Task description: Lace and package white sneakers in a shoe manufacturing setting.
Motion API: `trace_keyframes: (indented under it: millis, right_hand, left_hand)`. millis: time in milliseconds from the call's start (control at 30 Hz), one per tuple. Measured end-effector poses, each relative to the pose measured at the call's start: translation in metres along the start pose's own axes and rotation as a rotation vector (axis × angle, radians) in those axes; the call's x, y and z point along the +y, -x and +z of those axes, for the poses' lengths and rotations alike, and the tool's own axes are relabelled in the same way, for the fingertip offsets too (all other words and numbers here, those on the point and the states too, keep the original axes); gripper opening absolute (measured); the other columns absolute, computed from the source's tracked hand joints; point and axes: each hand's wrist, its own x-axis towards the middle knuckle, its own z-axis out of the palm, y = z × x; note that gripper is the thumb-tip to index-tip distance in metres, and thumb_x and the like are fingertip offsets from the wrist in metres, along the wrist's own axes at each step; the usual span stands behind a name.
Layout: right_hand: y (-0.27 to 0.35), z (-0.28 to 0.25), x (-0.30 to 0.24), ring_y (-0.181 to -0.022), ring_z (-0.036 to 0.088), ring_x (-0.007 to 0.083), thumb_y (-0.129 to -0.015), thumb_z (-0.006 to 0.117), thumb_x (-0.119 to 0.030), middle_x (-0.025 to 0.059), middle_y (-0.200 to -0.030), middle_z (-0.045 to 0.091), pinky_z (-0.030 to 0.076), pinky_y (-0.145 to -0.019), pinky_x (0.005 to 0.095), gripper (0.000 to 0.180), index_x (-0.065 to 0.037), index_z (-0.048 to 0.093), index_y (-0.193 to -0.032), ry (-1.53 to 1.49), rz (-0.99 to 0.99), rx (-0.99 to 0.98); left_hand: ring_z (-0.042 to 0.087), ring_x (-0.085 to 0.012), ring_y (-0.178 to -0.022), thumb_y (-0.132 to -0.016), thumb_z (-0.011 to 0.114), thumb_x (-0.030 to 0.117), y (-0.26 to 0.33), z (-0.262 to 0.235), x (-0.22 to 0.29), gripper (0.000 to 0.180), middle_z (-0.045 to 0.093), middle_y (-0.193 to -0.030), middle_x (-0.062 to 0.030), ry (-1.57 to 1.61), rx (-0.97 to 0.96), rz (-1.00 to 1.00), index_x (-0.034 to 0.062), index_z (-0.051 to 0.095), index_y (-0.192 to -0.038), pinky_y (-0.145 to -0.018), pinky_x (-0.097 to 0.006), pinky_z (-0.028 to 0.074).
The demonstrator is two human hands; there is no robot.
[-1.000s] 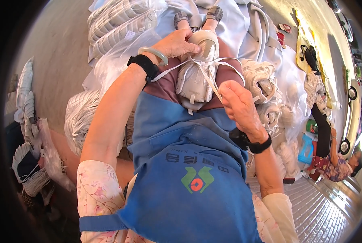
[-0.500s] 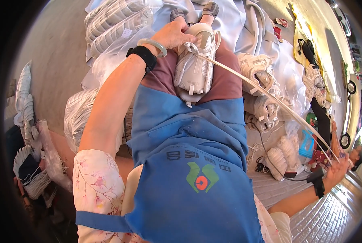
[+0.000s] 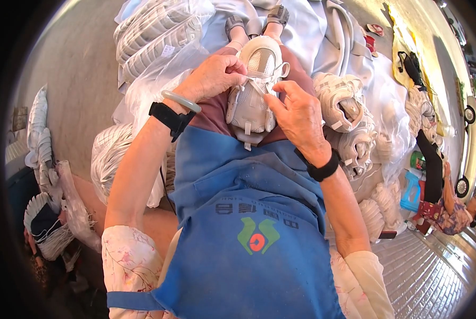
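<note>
A pale sneaker (image 3: 252,106) lies across my lap on the blue apron's upper edge and my thighs, its toe pointing away from me. White shoelace (image 3: 257,81) crosses the middle of it, with a small loop standing out at the right side. My left hand (image 3: 216,77) is closed at the shoe's left side, thumb and forefinger pinching the lace. From the right, my right hand (image 3: 297,112) reaches over the shoe, its fingers curled and thumb and forefinger at the lace. Its palm side is partly hidden.
Several pale sneakers (image 3: 340,101) are piled right of my legs. Plastic-wrapped shoes (image 3: 160,34) lie at the far left, and a bundle of white laces (image 3: 110,159) is by my left arm. A seated person (image 3: 458,215) is at the far right, near a blue plastic container (image 3: 410,191).
My right hand has come back from far right, where it held the long lace stretched out, to the shoe. The taut strands are gone from view. My left hand has shifted slightly nearer.
</note>
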Motion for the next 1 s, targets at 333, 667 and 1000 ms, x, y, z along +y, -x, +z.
trace_keyframes:
  millis: [333, 667, 1000]
  right_hand:
    - [-0.024, 0.033, 0.005, -0.065, 0.063, 0.0383, -0.083, 0.062, -0.020, 0.0197, -0.066, 0.061, 0.049, -0.057, 0.0453, 0.020, -0.002, 0.056, -0.075, 0.308, -0.095, -0.093]
    - [-0.006, 0.046, -0.007, -0.057, 0.061, 0.0406, -0.079, 0.055, -0.014, 0.0221, -0.063, 0.060, 0.050, -0.053, 0.0453, 0.022, -0.001, 0.062, -0.063, 0.144, -0.253, -0.366]
    - [0.030, 0.033, -0.028, -0.067, 0.057, 0.0407, -0.080, 0.055, -0.017, 0.0217, -0.067, 0.056, 0.046, -0.063, 0.0458, 0.022, 0.001, 0.056, -0.066, -0.187, -0.322, -0.976]
  left_hand:
    - [0.058, -0.0144, -0.074, -0.082, 0.064, 0.009, 0.005, 0.001, 0.006, 0.011, 0.061, -0.078, -0.0049, -0.193, 0.039, -0.002, 0.0011, 0.061, -0.089, -0.071, -0.028, 0.048]
    - [0.061, -0.0211, -0.073, -0.083, 0.059, 0.008, 0.006, 0.020, -0.013, 0.012, 0.063, -0.080, -0.0093, -0.442, 0.368, 0.234, 0.0034, 0.057, -0.094, -0.068, -0.034, 0.049]
    - [0.060, -0.0158, -0.069, -0.084, 0.061, 0.009, 0.018, 0.016, -0.010, 0.010, 0.062, -0.078, -0.0070, -0.322, 0.227, 0.146, 0.0018, 0.058, -0.091, -0.066, -0.029, 0.049]
